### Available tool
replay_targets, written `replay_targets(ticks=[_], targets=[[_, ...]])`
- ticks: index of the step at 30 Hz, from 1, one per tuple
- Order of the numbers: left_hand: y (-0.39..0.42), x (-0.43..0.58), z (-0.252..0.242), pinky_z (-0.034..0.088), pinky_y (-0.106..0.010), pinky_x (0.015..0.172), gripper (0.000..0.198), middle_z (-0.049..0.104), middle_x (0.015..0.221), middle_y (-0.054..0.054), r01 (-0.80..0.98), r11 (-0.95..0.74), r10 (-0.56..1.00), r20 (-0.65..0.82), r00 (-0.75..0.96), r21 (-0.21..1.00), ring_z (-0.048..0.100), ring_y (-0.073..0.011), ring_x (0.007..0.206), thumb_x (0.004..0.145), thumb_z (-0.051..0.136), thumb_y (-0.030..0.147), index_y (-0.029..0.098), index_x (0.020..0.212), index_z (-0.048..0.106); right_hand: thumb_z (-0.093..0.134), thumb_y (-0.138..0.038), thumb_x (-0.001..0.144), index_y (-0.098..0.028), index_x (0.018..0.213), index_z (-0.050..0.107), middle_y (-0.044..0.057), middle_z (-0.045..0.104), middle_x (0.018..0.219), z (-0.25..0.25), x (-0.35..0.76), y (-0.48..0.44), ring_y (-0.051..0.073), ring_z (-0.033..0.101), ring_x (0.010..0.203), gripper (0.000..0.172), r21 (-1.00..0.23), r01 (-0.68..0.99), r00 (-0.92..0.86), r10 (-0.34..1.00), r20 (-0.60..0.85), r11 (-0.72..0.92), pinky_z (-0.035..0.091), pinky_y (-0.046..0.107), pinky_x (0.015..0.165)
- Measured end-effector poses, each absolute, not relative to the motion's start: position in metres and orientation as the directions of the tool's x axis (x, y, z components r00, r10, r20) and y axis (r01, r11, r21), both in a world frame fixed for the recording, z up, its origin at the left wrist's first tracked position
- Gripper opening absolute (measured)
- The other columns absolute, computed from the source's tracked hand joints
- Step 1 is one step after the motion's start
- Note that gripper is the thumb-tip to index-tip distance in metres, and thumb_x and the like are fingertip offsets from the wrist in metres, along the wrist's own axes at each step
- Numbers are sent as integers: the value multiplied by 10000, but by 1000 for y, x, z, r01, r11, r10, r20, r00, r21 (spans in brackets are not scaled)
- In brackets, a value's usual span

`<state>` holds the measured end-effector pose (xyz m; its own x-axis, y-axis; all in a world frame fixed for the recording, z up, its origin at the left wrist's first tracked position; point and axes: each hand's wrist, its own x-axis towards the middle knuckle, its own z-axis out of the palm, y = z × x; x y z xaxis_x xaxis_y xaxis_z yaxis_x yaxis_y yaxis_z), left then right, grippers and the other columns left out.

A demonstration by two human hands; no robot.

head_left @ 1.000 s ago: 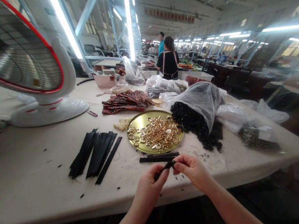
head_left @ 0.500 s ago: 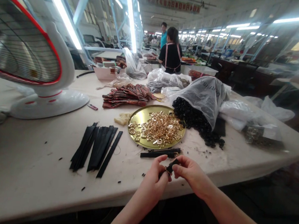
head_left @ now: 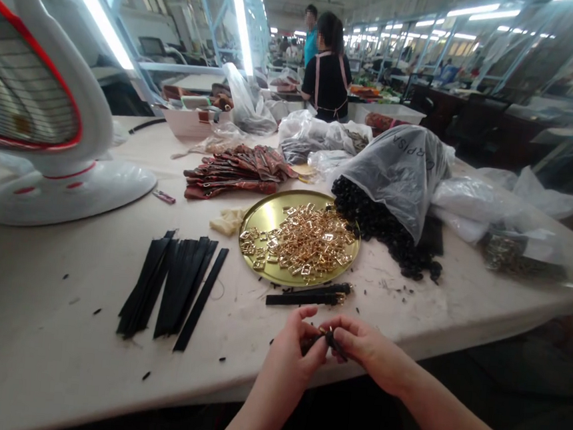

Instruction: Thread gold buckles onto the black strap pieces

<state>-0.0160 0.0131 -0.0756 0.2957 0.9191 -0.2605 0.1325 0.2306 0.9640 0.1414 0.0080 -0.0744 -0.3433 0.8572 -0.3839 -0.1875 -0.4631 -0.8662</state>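
Near the table's front edge, my left hand (head_left: pixel 300 343) and my right hand (head_left: pixel 363 345) meet at a black strap (head_left: pixel 336 345), both closed on it. A bit of gold metal, which looks like a buckle, shows at my fingertips. The fingers hide much of the strap. Just beyond my hands lie black straps with gold buckles (head_left: pixel 304 295), side by side. Behind them a round gold tray (head_left: pixel 262 214) bears a heap of gold buckles (head_left: pixel 309 240). Plain black strips (head_left: pixel 184 286) lie in bundles to the left.
A white fan with a red rim (head_left: pixel 68 186) stands at the left. Small black pieces (head_left: pixel 380 230) spill from a plastic bag (head_left: pixel 400 171). Reddish-brown pieces (head_left: pixel 240 171) are stacked behind the tray. Clear bags (head_left: pixel 478 205) lie at the right. Two people (head_left: pixel 327 78) are beyond the table.
The strap piece between my hands has turned, and its dark end now points down to the right. My view has shifted slightly; both hands remain together.
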Motion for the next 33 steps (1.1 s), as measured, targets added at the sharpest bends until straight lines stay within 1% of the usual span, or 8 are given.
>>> replay_targets(ticks=[4, 8, 12, 15, 19, 23, 27, 33], targets=[[16, -18, -77, 448, -293, 641, 314, 613, 744, -19, 370, 175, 940, -267, 213, 912, 594, -174, 686, 738, 566, 315, 181, 1003, 467, 681, -388, 693, -156, 825, 562, -8, 569, 707, -81, 145, 11, 96, 495, 618, 291, -817, -201, -417, 802, -427, -540, 378, 221, 604], [20, -21, -81, 423, -278, 634, 190, 630, 753, -27, 454, 113, 923, -263, 282, 884, 578, -176, 704, 748, 546, 364, 184, 808, 541, 711, -392, 647, -162, 787, 541, -14, 556, 694, -86, 146, 13, 100, 482, 605, 318, -799, -198, -420, 786, -454, -568, 379, 225, 596], [21, -21, -88, 408, -258, 601, 219, 624, 719, -12, 440, 127, 913, -278, 299, 889, 565, -163, 672, 733, 566, 392, 181, 784, 542, 746, -354, 606, -164, 695, 492, -45, 511, 632, -86, 145, 15, 92, 454, 599, 329, -830, -162, -402, 804, -438, -533, 352, 215, 589], [19, -24, -89, 404, -248, 574, 235, 604, 696, -1, 394, 174, 895, -311, 318, 903, 552, -150, 644, 719, 587, 396, 175, 779, 534, 724, -346, 638, -169, 665, 454, -46, 492, 659, -83, 148, 16, 91, 449, 618, 324, -872, -147, -382, 840, -384, -466, 352, 216, 599], [13, -28, -83, 407, -227, 531, 179, 571, 674, 20, 248, 324, 828, -400, 393, 913, 543, -118, 577, 728, 587, 313, 169, 796, 505, 631, -394, 725, -180, 707, 464, -52, 464, 594, -83, 155, 17, 96, 427, 558, 272, -949, 26, -192, 930, -315, -316, 348, 224, 543], [7, -23, -78, 441, -246, 577, 208, 588, 699, 16, 165, 379, 824, -413, 388, 910, 587, -129, 602, 710, 606, 256, 168, 865, 499, 634, -362, 720, -197, 767, 458, -49, 474, 620, -84, 153, 10, 108, 457, 576, 246, -966, 127, -79, 969, -236, -225, 371, 226, 533], [3, -14, -76, 449, -250, 567, 238, 588, 694, 15, 138, 361, 857, -386, 341, 923, 585, -121, 566, 698, 625, 284, 166, 852, 488, 597, -316, 749, -205, 879, 527, -18, 537, 717, -75, 146, -3, 124, 510, 647, 185, -967, 176, -132, 969, -208, -183, 415, 240, 583], [-3, -24, -69, 438, -236, 562, 253, 664, 751, -41, 159, 396, 776, -423, 469, 904, 602, -137, 645, 718, 604, 282, 140, 919, 544, 579, -326, 757, -195, 840, 536, -41, 507, 587, -67, 148, -15, 113, 496, 551, 161, -959, 164, -158, 954, -256, -230, 391, 230, 517]])
